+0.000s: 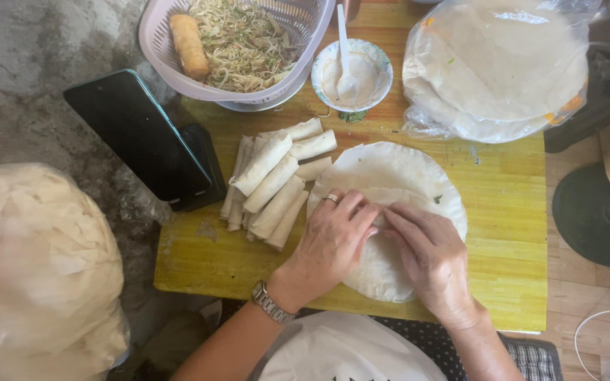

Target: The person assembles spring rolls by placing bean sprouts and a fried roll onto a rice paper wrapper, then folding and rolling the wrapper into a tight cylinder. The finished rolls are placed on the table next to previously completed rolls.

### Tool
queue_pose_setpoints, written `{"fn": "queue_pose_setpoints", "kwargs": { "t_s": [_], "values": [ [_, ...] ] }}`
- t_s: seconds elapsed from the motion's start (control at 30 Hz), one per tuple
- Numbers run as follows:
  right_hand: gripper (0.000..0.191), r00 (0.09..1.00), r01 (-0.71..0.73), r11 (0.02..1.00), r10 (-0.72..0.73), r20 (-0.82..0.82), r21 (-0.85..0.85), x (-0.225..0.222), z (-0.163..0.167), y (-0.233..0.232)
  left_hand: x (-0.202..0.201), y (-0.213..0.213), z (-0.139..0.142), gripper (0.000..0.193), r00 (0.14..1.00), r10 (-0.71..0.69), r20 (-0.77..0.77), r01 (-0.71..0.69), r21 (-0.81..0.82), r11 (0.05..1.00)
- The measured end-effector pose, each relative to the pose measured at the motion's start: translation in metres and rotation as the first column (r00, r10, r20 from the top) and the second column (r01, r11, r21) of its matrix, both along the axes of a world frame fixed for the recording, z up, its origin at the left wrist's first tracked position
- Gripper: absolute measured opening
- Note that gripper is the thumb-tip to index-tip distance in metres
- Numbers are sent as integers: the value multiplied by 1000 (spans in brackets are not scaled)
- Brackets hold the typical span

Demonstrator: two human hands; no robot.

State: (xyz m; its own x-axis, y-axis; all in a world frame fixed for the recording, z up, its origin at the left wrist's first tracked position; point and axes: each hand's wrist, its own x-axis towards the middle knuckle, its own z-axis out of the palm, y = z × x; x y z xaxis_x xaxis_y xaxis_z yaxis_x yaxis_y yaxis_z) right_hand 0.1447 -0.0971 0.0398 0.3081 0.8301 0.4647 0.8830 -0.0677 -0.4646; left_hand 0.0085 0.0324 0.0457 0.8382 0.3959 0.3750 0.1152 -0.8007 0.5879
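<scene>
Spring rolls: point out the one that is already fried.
The golden-brown fried roll lying in the white plastic basket beside the noodle filling; the pale uncooked rolls are stacked on the yellow wooden board.

Low yellow wooden table [517,233], worn at one corner. Rough grey concrete floor [30,63] left; pale wooden boards [587,303] right. Daylight, even.

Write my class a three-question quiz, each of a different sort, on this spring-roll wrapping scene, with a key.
1. True or false: the round wrapper lies on the yellow wooden board.
2. Which holds the white spoon? A) colander B) small bowl C) plastic bag
3. Fill in: the finished rolls lie beside the person's ____ hand.

Key: 1 true. 2 B, the small bowl. 3 left; the left hand and right hand press the wrapper's folded edge.
</scene>
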Motion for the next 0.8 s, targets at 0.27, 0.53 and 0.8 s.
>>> {"fn": "queue_pose_setpoints", "kwargs": {
  "t_s": [0.27, 0.53, 0.8],
  "values": [
    [41, 1000, 19, 1000, -19, 15, 2, -7, 1, -8, -6, -9, -5, 24, 1000, -2, -9, 2, -52, 999],
    [41, 999, -17, 995, 15, -28, -96, -8, 6, -10, -10, -17, -11, 28, 999, 21, 25, -20, -40, 999],
    [33, 994, -35, 996, 27, -102, -78, -2, 4, -8, -9, -12, -6, 23, 999, 2, -34, -3, -36, 999]
  ]
}}
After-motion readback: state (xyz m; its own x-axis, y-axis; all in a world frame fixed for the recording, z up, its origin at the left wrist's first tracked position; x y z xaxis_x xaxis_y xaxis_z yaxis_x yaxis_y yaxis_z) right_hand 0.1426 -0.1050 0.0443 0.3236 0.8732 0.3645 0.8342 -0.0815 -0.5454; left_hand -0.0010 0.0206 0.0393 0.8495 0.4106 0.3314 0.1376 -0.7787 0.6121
